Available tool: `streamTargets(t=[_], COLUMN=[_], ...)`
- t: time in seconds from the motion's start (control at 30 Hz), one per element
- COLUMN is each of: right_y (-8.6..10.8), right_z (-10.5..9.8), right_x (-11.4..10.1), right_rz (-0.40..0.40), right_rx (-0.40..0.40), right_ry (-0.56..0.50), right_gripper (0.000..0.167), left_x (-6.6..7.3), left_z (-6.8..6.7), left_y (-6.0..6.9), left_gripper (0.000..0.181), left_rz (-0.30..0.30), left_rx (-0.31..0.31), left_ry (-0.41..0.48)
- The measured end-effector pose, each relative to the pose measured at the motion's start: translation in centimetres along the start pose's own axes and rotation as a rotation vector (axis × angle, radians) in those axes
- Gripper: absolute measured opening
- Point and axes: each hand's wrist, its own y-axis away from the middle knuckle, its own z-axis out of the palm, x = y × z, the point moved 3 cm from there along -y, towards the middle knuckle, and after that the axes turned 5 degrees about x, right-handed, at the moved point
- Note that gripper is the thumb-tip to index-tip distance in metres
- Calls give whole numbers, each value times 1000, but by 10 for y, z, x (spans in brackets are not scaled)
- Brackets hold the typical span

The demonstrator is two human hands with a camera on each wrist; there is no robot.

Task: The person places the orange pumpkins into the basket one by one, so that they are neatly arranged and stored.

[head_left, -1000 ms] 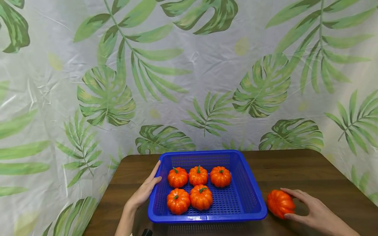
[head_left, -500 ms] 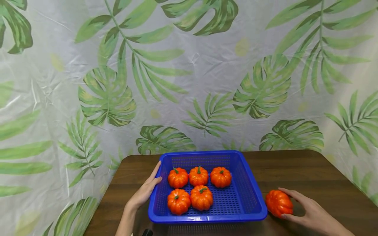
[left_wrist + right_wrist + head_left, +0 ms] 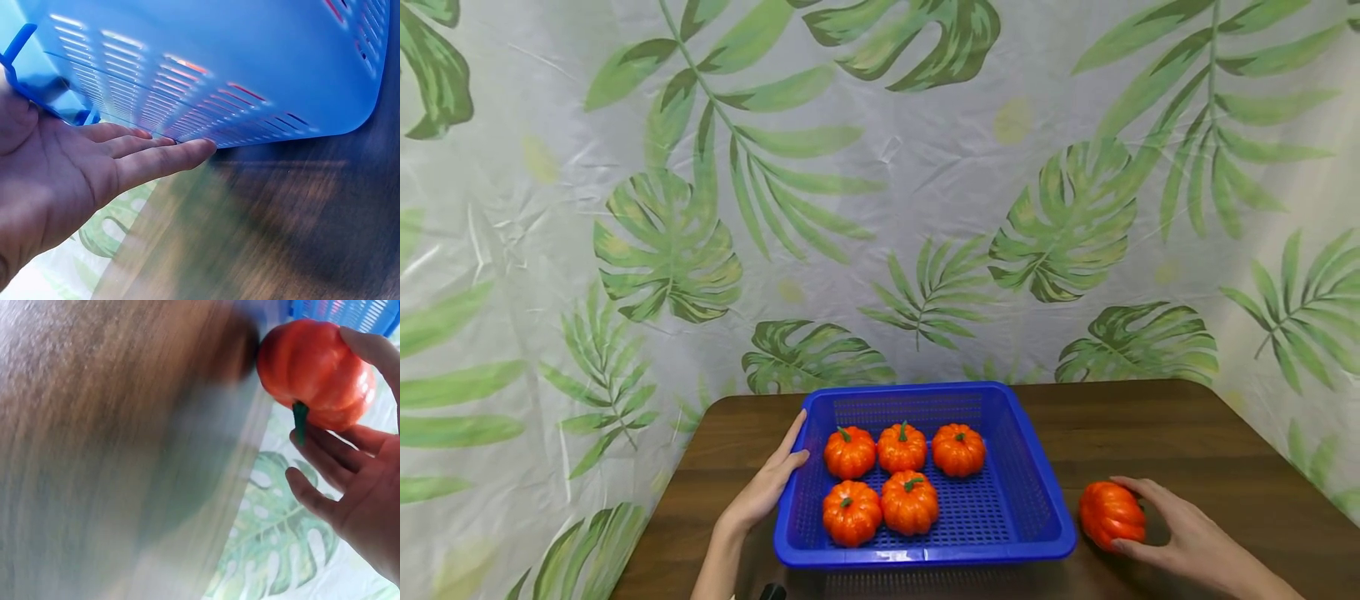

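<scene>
A blue plastic basket with slotted walls stands on the table, holding several small orange pumpkins with green stems. My left hand rests against the basket's left side, its thumb by the rim. In the left wrist view, that hand's fingers lie straight along the basket's outer wall; the thumb is hidden. To the right of the basket, my right hand grips another orange pumpkin between thumb and fingers. Tilted on its side, this pumpkin shows its green stem in the right wrist view.
The dark wooden table extends on both sides of the basket. Behind it hangs a pale cloth printed with green leaves. A small black object shows at the bottom edge, left of the basket's front corner.
The pumpkin in my right hand has turned slightly, bringing its stem into view, and sits a little farther from the basket than half a second ago. My left hand stays on the basket.
</scene>
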Motion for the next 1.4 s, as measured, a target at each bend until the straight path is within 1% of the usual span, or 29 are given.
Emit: streamTargets(t=[0.1,0.17,0.33,0.4,0.53,0.6,0.7,0.8,0.9,0.97,1.03,1.13,1.23,1.4], right_y=[0,0,-2,-2,-4,-5,-5,-5,-5,-5,-5,-5,-4,-2], right_z=[4,6,4,2,-1,-1,0,3,8,11,13,12,9,7], right_x=[-2,-3,-6,-6,-4,-3,-3,-5,-6,-7,-7,-7,-5,-1], right_rz=[-6,5,72,83,58,56,79,129,189,214,237,273,311,301], right_rx=[14,16,1,6,23,19,8,-12,-66,-103,-124,-143,-149,-128], right_ry=[-26,-38,-50,-25,25,29,-4,-65,-157,-212,-233,-212,-164,-117], right_gripper=[84,86,83,81,80,81,82,80,74,71,70,72,74,68], left_x=[1,2,3,3,2,2,2,1,1,0,0,-1,-1,0], left_z=[0,0,0,0,0,-1,-1,-1,0,0,0,0,0,-1], left_y=[1,2,2,1,0,-1,-1,-1,0,0,0,0,0,0], left_gripper=[67,67,67,67,67,66,66,66,67,66,66,66,67,67], left_rz=[14,22,28,23,8,-2,-2,0,7,9,12,16,14,13], left_rx=[-1,-8,-12,-12,1,12,12,9,4,0,-6,-15,-8,-4], left_ry=[-10,-12,-13,-10,-3,-1,-7,-12,-20,-19,-14,-11,-7,-18])
